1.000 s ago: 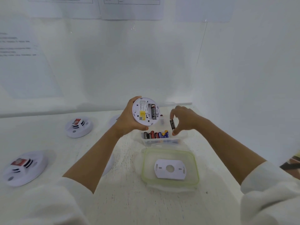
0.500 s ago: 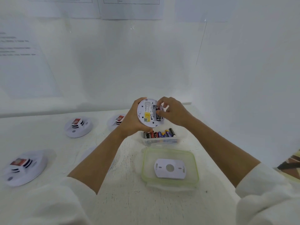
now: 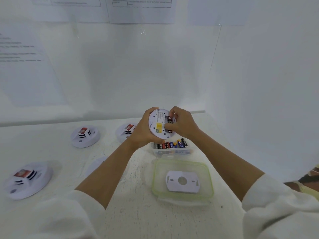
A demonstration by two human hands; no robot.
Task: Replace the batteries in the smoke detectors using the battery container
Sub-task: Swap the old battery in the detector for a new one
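on my feed the left hand (image 3: 141,133) was curled round the edge of a round white smoke detector (image 3: 158,126). its digits were hooked over the top and bottom of the rim, and it held the unit raised above the table (image 3: 134,213) with its back turned toward the camera. the right hand (image 3: 183,125) had its fingers bent in over the open compartment, thumb and forefinger pinching a battery (image 3: 170,120) that lay in the slot. both forearms reached forward from white sleeves, wrists close together. just below the hands sat the clear battery container (image 3: 172,150), with a row of loose batteries (image 3: 179,144) inside. nearer me its green-rimmed lid (image 3: 155,180) lay flat with a white cover plate (image 3: 182,181) on it. off to the left, a second detector (image 3: 126,131) sat partly behind the left wrist. a third detector (image 3: 85,136) rested farther out and a fourth detector (image 3: 25,179) lay nearest the frame's edge.
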